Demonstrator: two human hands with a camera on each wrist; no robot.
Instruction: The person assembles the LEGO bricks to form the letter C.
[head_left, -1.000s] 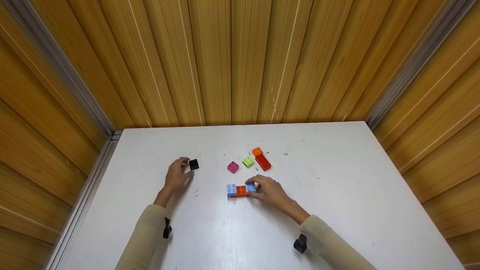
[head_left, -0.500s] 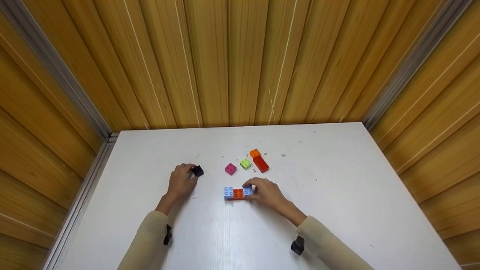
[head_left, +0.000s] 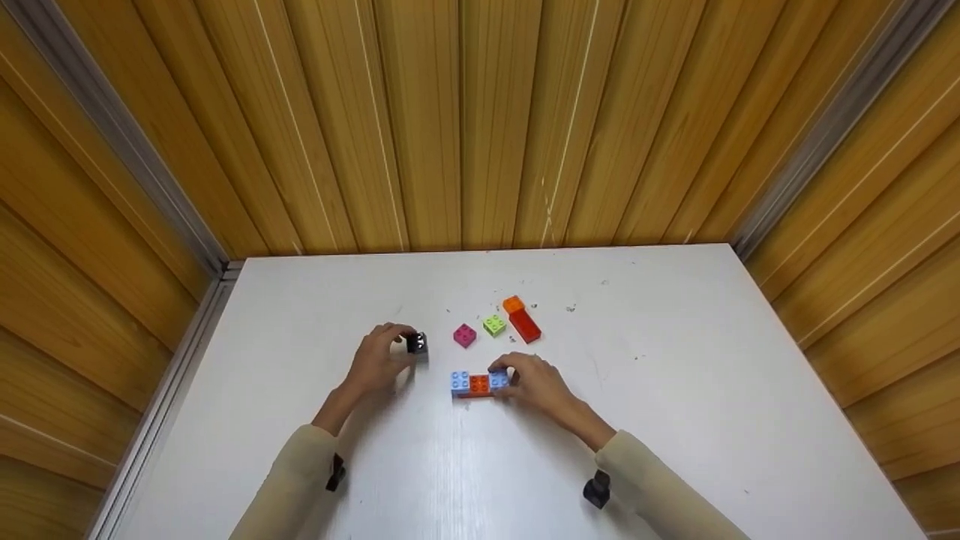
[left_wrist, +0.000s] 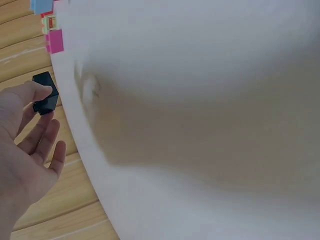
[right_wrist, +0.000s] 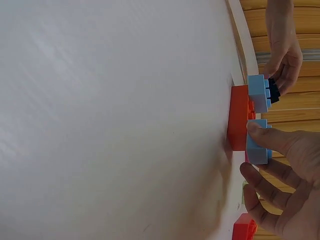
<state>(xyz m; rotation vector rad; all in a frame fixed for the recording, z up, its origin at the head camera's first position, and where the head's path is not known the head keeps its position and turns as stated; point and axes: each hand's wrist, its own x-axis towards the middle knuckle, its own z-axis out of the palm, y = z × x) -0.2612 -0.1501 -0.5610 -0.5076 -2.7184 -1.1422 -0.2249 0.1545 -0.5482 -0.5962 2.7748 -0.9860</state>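
Note:
My left hand [head_left: 375,363] pinches a small black toy brick [head_left: 417,344] between thumb and fingers, left of the other bricks. In the left wrist view the thumb lies across the face of the black brick [left_wrist: 46,96]. My right hand [head_left: 541,384] grips a light blue brick [right_wrist: 257,144] at the right end of a long orange-red brick [right_wrist: 237,119]. A second light blue brick [head_left: 460,382] sits on the left end, with orange-red studs showing between the two. The long brick stands on the white table, mostly covered from above.
Behind the blue-and-red build lie a magenta brick [head_left: 464,335], a lime green brick [head_left: 494,325] and a long red brick [head_left: 525,326] with an orange brick [head_left: 514,304] at its far end. Wood-patterned panels [head_left: 495,127] rise along the back edge of the white table [head_left: 675,360].
My left hand has carried the black brick rightward, closer to the build, and turned it so that its studs show. The right hand keeps its grip in place.

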